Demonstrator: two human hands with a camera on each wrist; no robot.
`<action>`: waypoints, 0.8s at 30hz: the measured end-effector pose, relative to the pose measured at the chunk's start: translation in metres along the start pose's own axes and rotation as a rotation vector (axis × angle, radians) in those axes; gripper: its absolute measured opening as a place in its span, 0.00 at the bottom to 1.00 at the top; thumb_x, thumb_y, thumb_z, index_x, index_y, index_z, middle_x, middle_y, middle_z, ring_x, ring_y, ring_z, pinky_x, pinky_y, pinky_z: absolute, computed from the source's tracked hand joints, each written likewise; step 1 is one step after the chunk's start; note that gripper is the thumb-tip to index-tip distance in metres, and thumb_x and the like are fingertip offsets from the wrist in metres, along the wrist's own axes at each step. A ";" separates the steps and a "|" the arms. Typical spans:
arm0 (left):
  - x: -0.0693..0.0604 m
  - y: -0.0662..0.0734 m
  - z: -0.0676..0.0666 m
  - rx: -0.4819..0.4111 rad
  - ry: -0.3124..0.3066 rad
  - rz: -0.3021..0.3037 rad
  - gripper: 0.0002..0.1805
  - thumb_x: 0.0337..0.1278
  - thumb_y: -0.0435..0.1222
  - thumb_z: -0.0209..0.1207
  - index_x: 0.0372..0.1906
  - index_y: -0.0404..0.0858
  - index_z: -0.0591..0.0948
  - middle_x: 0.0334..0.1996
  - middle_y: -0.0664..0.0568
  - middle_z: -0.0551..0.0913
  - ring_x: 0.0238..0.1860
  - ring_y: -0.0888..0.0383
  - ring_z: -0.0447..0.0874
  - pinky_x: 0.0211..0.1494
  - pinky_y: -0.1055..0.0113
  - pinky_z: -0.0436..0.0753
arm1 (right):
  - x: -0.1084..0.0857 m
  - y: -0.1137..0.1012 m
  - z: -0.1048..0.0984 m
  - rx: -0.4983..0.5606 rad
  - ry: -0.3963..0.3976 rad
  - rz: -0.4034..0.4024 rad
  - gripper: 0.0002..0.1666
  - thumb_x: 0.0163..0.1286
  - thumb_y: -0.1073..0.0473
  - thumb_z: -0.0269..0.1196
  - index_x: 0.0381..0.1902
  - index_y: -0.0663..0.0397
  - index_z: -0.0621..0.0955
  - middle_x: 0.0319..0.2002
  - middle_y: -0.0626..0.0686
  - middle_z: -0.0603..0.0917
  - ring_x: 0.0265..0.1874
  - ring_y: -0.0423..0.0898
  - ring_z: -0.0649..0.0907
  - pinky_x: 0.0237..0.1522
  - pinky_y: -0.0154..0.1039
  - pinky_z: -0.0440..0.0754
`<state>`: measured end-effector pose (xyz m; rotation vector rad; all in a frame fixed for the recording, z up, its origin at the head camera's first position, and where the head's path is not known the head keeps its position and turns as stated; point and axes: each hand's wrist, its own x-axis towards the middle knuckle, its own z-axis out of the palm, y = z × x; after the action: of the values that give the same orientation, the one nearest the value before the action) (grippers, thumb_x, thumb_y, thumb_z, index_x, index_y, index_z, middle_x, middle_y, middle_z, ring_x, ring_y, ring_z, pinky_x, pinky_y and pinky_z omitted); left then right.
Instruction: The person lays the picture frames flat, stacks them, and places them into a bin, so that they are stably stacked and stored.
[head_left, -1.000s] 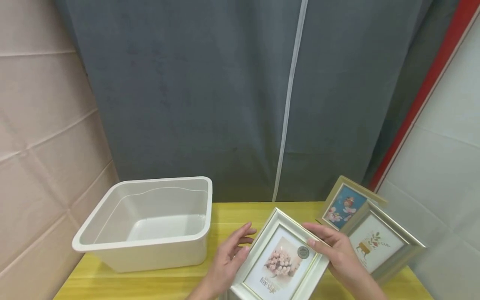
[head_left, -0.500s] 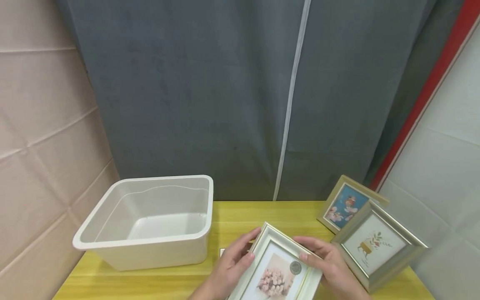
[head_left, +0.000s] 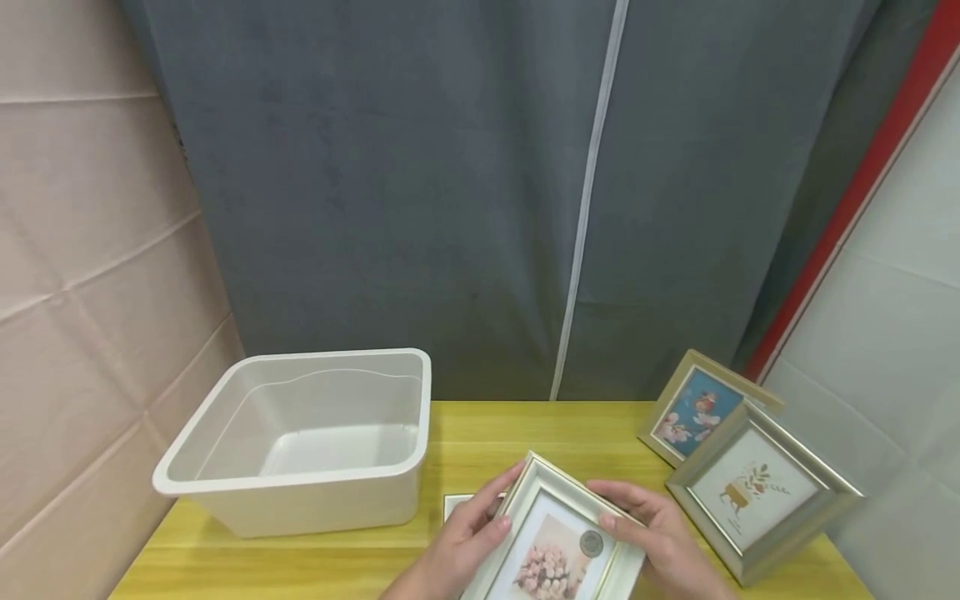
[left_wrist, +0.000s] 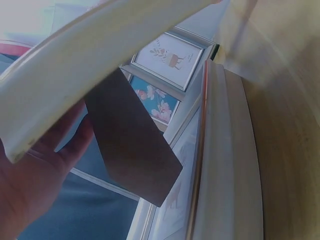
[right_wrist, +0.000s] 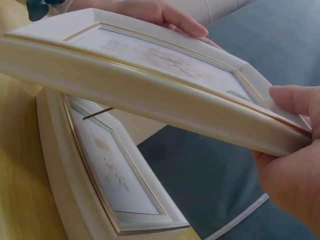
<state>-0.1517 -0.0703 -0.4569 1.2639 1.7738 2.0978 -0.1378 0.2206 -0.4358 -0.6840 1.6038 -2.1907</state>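
Head view: blossom frame lower than before, right hand gripping.

Flower-print frame lowered; left hand now with thumb on its edge; corner of white-edged frame beneath uncovered.

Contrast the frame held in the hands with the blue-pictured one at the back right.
Border: the held frame is pale cream; the rear frame is tan.
Picture: the held frame has a pale background; the rear frame, blue.
Pose: the left hand and right hand hold the held frame; the rear frame stands on the table, partly behind the deer frame.
Both are rectangular and show flowers.
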 end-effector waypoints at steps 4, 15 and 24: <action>0.000 0.000 -0.001 -0.064 -0.004 -0.020 0.31 0.77 0.27 0.42 0.81 0.39 0.58 0.51 0.21 0.80 0.46 0.52 0.88 0.41 0.51 0.89 | 0.000 0.002 0.001 0.005 0.015 0.006 0.29 0.79 0.72 0.47 0.64 0.39 0.82 0.57 0.48 0.85 0.49 0.50 0.87 0.46 0.51 0.86; -0.003 -0.001 -0.003 -0.063 0.042 -0.144 0.28 0.79 0.30 0.43 0.79 0.36 0.59 0.50 0.22 0.81 0.44 0.53 0.89 0.39 0.52 0.89 | 0.000 0.006 -0.002 0.018 0.042 -0.013 0.30 0.79 0.73 0.46 0.65 0.41 0.81 0.58 0.48 0.85 0.50 0.50 0.87 0.48 0.50 0.86; -0.006 0.000 -0.006 0.125 0.115 -0.204 0.26 0.78 0.31 0.49 0.76 0.32 0.66 0.38 0.32 0.85 0.36 0.63 0.85 0.38 0.63 0.88 | 0.001 0.012 -0.005 -0.020 0.108 -0.069 0.32 0.78 0.75 0.46 0.65 0.40 0.81 0.58 0.48 0.85 0.50 0.51 0.87 0.48 0.51 0.86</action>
<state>-0.1520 -0.0784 -0.4598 0.9571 2.0154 2.0111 -0.1413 0.2203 -0.4477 -0.6460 1.6803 -2.3002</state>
